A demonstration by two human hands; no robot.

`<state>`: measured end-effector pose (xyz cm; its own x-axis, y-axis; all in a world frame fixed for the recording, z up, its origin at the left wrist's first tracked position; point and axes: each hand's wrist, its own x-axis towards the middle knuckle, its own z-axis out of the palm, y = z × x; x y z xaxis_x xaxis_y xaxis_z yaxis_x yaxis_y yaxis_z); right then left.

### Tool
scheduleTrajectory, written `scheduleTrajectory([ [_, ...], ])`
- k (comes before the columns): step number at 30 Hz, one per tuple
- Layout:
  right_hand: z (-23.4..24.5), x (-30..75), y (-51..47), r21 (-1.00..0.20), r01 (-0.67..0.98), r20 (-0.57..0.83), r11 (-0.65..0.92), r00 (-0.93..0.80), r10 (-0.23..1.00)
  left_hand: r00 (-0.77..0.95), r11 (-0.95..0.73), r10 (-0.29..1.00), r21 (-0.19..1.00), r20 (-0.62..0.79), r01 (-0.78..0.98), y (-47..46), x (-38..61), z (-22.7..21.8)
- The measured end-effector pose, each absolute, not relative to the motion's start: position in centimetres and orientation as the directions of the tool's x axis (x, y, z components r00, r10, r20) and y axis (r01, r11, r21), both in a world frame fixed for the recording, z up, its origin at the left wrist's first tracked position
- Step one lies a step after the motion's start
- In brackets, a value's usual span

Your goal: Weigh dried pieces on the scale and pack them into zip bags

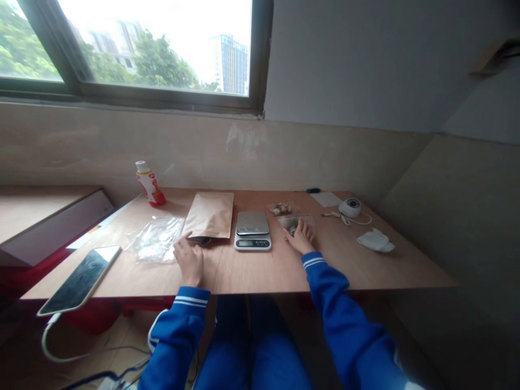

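Observation:
My left hand [189,261] rests at the lower left corner of a brown kraft paper pouch [211,214], fingers apart and around nothing. Just left of it lie crumpled clear plastic bags [160,238]. My right hand [299,239] is open, its fingers spread over a small clear bag [311,219] with dark contents, partly hidden under the hand. Behind that is another small clear bag [283,208] holding light brown pieces too small to name. Between my hands stands a kitchen scale [252,230] with a bare metal plate; its display is unreadable.
A red and white bottle [150,184] stands at the back left. A phone [81,279] with a cable overhangs the table's front left edge. To the right are a white round camera [350,207] with its cord, a crumpled tissue [376,240] and a paper sheet [326,199].

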<state>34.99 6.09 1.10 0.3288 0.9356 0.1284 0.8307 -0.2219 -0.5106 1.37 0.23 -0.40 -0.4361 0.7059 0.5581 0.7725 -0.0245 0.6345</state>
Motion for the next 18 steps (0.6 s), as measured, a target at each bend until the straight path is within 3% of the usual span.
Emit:
scheduleTrajectory([
  [2, 1.7, 33.1, 5.4, -0.56, 0.826, 0.276, -0.064, 0.258, 0.926, -0.38, 0.041, 0.751, 0.537, 0.54, 0.843, 1.2, 0.0, 0.3],
  [4, 2.2, 30.1, 3.7, -0.583, 0.774, 0.447, 0.249, 0.049, 0.893, -0.294, 0.024, 0.801, 0.463, 0.522, 0.886, 2.1, -1.0, 0.8],
  [6, 2.7, 26.6, 1.7, -0.581, 0.619, 0.51, 0.529, -0.23, 0.829, -0.192, -0.044, 0.834, 0.409, 0.518, 0.911, 2.7, -1.6, 1.0],
  [8, 3.3, 23.2, 0.1, -0.533, 0.508, 0.499, 0.677, -0.457, 0.736, -0.128, -0.102, 0.843, 0.389, 0.523, 0.915, 2.9, -2.0, 0.9],
  [14, 4.0, 16.8, 0.2, -0.193, 0.686, 0.389, 0.702, -0.604, 0.696, -0.062, -0.216, 0.776, 0.357, 0.627, 0.909, 2.1, -2.0, 1.1],
  [18, 3.7, 15.8, 1.2, -0.092, 0.781, 0.332, 0.618, -0.561, 0.758, -0.027, -0.317, 0.715, 0.358, 0.699, 0.878, 1.3, -1.6, 1.6],
])
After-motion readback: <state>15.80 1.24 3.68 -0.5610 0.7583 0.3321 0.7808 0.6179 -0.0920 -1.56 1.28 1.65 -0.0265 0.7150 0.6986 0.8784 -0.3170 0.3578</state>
